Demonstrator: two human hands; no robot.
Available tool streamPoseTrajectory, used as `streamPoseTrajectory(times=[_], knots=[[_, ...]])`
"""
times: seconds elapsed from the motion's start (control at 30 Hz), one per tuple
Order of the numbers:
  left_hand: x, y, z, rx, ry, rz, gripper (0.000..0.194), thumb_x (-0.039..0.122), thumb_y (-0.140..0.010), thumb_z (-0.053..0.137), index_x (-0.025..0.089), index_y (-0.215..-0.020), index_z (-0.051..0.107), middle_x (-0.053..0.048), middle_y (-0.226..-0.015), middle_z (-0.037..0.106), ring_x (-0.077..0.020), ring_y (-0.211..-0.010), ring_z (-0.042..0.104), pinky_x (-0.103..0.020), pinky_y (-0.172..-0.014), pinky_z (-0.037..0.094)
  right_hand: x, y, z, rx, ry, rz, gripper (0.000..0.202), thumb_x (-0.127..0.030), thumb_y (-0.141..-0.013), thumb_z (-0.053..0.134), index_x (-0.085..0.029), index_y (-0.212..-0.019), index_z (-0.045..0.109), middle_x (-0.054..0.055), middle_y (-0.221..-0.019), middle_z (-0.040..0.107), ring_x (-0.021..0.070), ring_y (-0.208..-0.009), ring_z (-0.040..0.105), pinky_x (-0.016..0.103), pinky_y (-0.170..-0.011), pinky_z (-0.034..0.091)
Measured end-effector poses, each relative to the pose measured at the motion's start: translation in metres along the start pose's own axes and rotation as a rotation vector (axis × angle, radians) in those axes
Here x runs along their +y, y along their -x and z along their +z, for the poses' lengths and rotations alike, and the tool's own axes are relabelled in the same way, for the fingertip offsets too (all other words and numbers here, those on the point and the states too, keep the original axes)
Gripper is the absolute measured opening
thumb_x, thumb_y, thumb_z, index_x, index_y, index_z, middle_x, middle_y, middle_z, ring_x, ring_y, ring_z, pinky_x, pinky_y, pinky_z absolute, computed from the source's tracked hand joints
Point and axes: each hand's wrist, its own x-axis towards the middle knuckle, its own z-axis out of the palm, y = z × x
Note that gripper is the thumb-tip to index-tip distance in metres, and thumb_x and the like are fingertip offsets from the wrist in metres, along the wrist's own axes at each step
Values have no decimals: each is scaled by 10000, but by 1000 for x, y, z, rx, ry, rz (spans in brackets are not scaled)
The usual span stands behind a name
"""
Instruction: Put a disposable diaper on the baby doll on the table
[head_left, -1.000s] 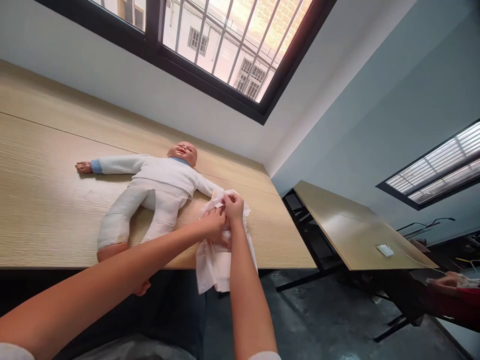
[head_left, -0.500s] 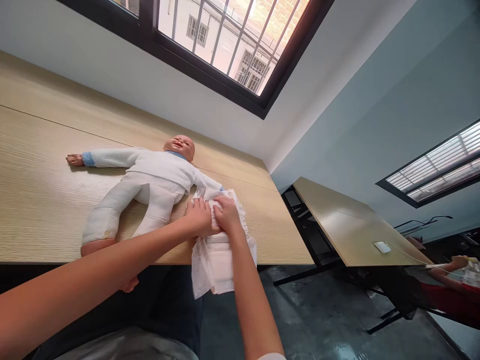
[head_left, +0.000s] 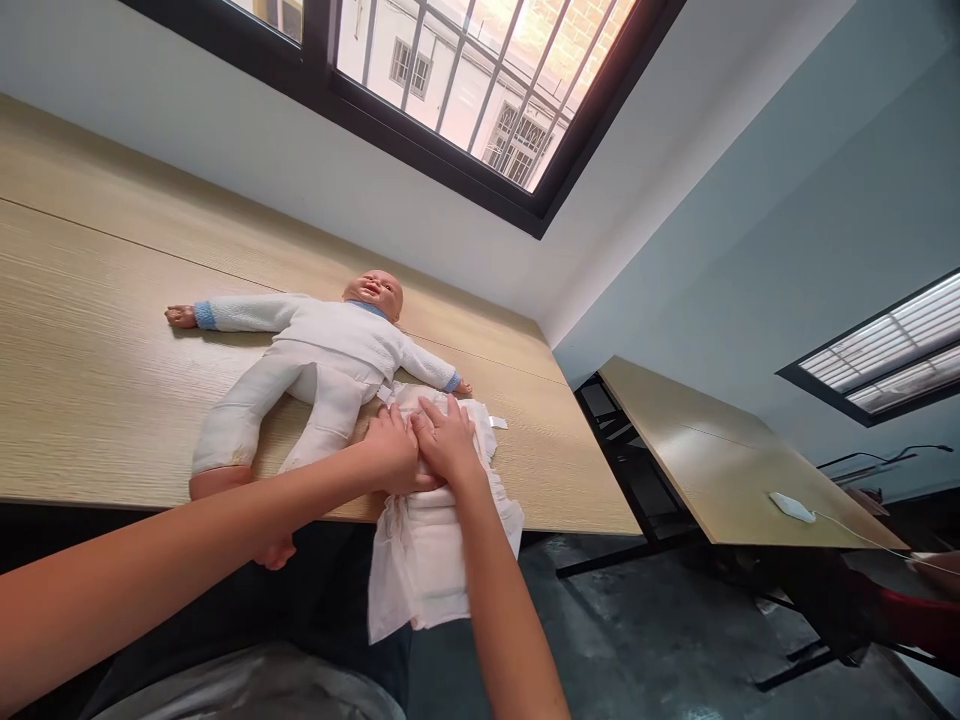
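Observation:
A white diaper (head_left: 435,565) lies partly unfolded on the table, its lower end hanging past the front edge. My left hand (head_left: 394,452) grips it at the left side with bent fingers. Close beside it, my right hand (head_left: 448,440) presses into the upper middle of the diaper, fingers curled on the padding; the fingertips are partly hidden. A small white fastening tab (head_left: 497,423) sticks out at the diaper's right. To the left, a baby doll (head_left: 337,340) lies on its back in a white top with blue cuffs, its legs toward me.
The doll and diaper rest on a light wooden table (head_left: 97,330) against the wall under a barred window (head_left: 480,90). Right of it, past a gap, stands a second table (head_left: 690,450) with a white device (head_left: 791,507) and cable. Part of another person shows at far right.
The diaper's upper part is spread wider, showing the tab on the right, and its lower end hangs further down. The doll's hand beside it now shows. The view has shifted slightly.

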Motion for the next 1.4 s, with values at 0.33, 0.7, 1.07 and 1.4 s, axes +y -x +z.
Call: streamPoseTrajectory(times=[0.33,0.7,1.07,1.4], knots=[[-50,23,-15,41,6,213,750,606,-665,793,191,-1285,725,-219,-1342,658,-463,-1302,573,-521,-1113,457,-31,-6,1,-146,151,-40,569,-589,-1048,440,-485,-1607,423,118,-1769,174,520,-1603,87,834,-1133,90],[-56,17,-32,99,-216,218,425,483,-844,697,178,-1138,739,-196,-1238,679,-406,-1219,588,-505,-1063,463,-34,-6,10,-179,123,-152,624,-697,-1044,342,-489,-1631,371,86,-1773,191,488,-1609,109,822,-1163,57],[-126,16,-42,312,-167,-432,1221,888,-763,620,67,-1602,287,-385,-1499,427,-615,-1248,500,-698,-914,470,-36,-1,11,-28,109,-58,780,-841,-962,373,-431,-1624,422,140,-1756,219,525,-1592,94,831,-1140,-14],[-184,-8,-88,249,271,-297,909,680,-845,609,69,-1502,465,-81,-1173,752,-259,-985,682,-325,-873,533,-38,-4,9,-164,104,-65,832,-877,-918,417,-440,-1626,410,140,-1765,198,550,-1592,74,836,-1130,-13]])
